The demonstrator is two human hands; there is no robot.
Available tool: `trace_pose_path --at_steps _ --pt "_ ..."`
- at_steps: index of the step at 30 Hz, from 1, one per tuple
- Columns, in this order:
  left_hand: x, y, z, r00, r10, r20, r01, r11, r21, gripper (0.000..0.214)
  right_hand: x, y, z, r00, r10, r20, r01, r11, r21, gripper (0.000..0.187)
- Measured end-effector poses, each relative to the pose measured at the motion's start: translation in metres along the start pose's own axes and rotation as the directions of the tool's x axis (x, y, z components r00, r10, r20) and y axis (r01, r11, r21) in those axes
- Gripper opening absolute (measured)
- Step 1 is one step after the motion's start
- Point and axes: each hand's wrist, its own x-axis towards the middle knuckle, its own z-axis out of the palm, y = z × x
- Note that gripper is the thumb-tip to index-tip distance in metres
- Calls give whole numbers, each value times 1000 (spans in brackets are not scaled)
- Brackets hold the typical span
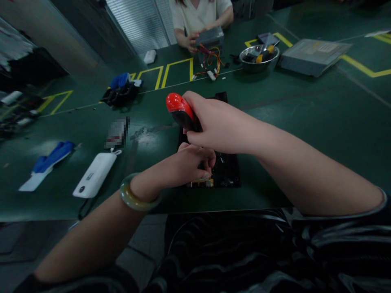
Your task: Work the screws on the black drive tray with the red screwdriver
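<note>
Red-and-black tool (180,109) in right hand (218,122), black unit (228,171) beneath

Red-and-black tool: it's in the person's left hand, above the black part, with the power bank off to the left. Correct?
One slip: the head view shows the tool in the right hand, not the left hand. It is above the black part, with the power bank off to the left.
</note>
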Motion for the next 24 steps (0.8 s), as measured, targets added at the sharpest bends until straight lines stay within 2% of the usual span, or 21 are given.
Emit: trace_pose_path --at_steps 4,10,16,20,24 --pt "4 0 0 998 -44 54 48 997 -57 21 0 0 0 999 -21 -25 21 1000 0 32" --pt "9 -2 3 999 -46 -11 46 999 3 17 0 2 2 1000 -16 -12 16 1000 -1 32" --pt "7 -5 2 1000 2 -12 -3 998 -62 14 -1 4 4 998 -57 -30 58 998 28 30" --pt "2 -5 0 995 100 13 -97 986 -139 12 0 3 5 997 -54 -52 56 998 25 29" --pt "-4 -9 0 986 168 -8 -167 975 -147 16 0 -1 0 989 -8 -148 19 997 75 29"
